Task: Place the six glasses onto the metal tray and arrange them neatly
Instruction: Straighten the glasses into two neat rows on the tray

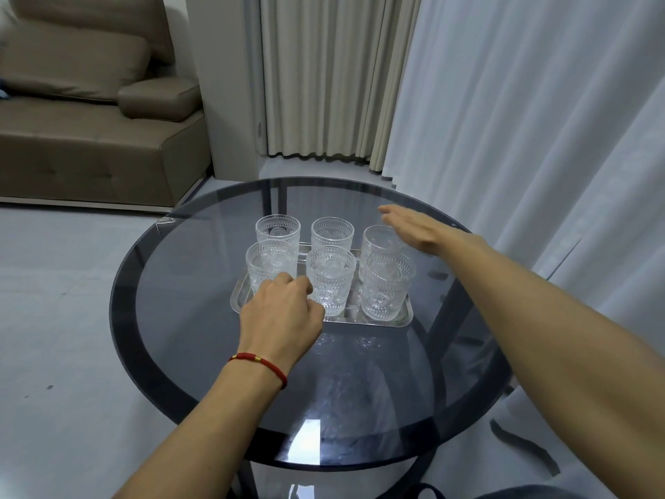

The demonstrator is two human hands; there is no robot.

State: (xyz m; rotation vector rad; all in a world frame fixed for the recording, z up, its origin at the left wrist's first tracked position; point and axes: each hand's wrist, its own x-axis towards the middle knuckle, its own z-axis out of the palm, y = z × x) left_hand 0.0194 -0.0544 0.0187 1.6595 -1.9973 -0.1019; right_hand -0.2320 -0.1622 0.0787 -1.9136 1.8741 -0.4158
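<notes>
Several clear patterned glasses stand upright in two rows on the metal tray [374, 320]. The back row holds a left glass [277, 229], a middle glass [332, 234] and a right glass [378, 246]. In the front row are a left glass [270, 262], a middle glass [330, 279] and a right glass [387, 291]. My left hand [280, 311], with a red cord on the wrist, rests at the tray's front left, fingers curled against the base of the front left glass. My right hand [414, 228] hovers flat and open beside the back right glass.
The tray sits on a round dark glass table [216, 354] with a black rim. A brown sofa [90, 120] stands at the back left. Curtains [503, 120] hang close behind and to the right of the table.
</notes>
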